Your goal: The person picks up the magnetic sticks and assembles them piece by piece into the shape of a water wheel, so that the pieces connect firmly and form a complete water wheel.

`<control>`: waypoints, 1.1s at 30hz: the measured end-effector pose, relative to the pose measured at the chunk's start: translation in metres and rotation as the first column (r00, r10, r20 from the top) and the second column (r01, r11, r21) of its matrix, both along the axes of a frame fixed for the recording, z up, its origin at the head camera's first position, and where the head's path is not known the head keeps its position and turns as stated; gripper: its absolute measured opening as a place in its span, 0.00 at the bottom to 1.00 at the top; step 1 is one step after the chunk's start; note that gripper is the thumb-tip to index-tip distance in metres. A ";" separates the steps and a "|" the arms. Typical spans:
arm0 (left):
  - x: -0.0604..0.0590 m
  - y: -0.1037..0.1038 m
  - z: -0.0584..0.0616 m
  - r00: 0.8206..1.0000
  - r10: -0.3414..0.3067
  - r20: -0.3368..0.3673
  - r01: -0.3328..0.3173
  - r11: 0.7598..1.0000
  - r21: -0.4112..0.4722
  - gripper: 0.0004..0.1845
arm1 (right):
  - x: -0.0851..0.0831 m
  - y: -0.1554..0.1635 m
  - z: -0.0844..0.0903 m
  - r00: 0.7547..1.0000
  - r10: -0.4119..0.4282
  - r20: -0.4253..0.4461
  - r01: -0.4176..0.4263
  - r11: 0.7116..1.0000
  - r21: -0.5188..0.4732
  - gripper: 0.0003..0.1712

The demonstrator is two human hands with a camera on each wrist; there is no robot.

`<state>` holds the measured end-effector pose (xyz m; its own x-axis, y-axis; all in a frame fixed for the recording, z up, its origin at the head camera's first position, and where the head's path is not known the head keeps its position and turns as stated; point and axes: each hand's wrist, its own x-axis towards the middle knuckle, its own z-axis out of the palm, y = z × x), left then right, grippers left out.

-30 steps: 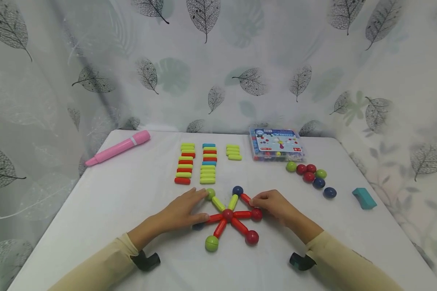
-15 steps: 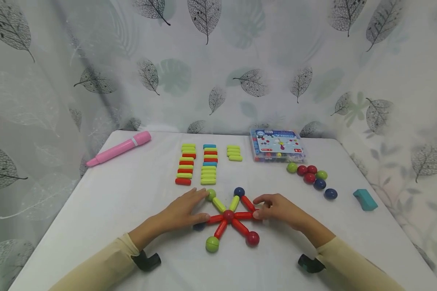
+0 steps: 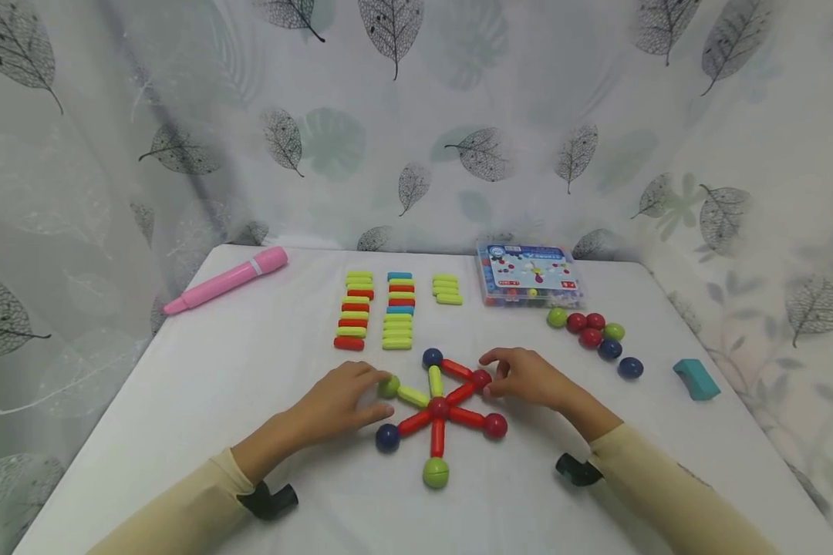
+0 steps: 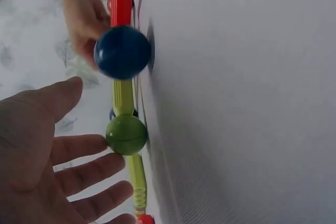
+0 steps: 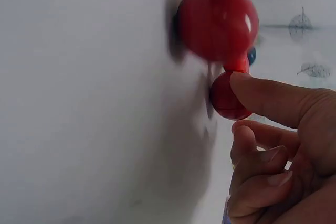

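A star of plastic sticks and balls lies on the white table, built around a red centre ball [image 3: 438, 408]. My left hand [image 3: 338, 402] touches the green ball [image 3: 389, 386] at its left with fairly straight fingertips, its thumb held apart near a dark blue ball [image 3: 387, 438]. On the other side, my right hand [image 3: 527, 378] holds a red ball [image 5: 228, 96] between thumb and index finger, the other fingers curled in. A red stick [image 3: 456, 369] links that ball to the far blue ball [image 3: 433, 358]. Another red ball [image 3: 495, 425] and a green ball [image 3: 436, 472] end the nearer arms.
Rows of loose yellow, red and blue sticks [image 3: 397, 324] lie beyond the star. A clear parts box [image 3: 531, 274] stands at the back right, with several loose balls [image 3: 590, 338] before it. A teal block [image 3: 696, 379] and a pink pen-shaped object [image 3: 225, 281] lie farther out.
My right hand released the red stick and moved to the red ball. The star has since turned counterclockwise, its right side swinging away from me. My left hand moved slightly left with the green ball.
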<state>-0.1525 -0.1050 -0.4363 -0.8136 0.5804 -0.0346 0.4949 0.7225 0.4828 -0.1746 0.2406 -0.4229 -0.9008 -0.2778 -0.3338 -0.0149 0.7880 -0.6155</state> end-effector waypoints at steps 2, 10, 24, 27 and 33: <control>0.006 -0.004 0.002 1.000 -0.004 -0.014 0.004 1.000 0.008 0.27 | -0.014 -0.007 0.002 1.000 0.026 -0.012 -0.025 0.999 0.019 0.27; 0.017 -0.006 0.004 0.999 -0.045 0.030 0.043 0.998 0.054 0.16 | -0.045 -0.029 0.006 0.996 0.083 -0.026 -0.082 0.995 0.053 0.22; 0.008 -0.006 0.003 0.998 -0.061 0.000 0.061 0.995 0.082 0.24 | -0.059 -0.026 0.011 0.998 0.041 -0.047 -0.042 0.999 -0.007 0.27; -0.004 -0.002 0.005 0.998 -0.047 -0.032 0.049 0.996 0.076 0.34 | -0.081 -0.026 0.010 0.991 -0.062 -0.117 0.057 0.998 -0.039 0.29; -0.022 0.009 -0.003 0.990 -0.140 -0.016 0.139 0.990 -0.035 0.45 | -0.118 -0.036 -0.002 0.973 -0.139 -0.182 0.144 0.989 0.016 0.26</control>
<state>-0.1749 -0.0957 -0.4390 -0.7254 0.6871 -0.0413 0.6008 0.6612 0.4493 -0.2928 0.2046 -0.4251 -0.9762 -0.1359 -0.1687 -0.0105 0.8076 -0.5896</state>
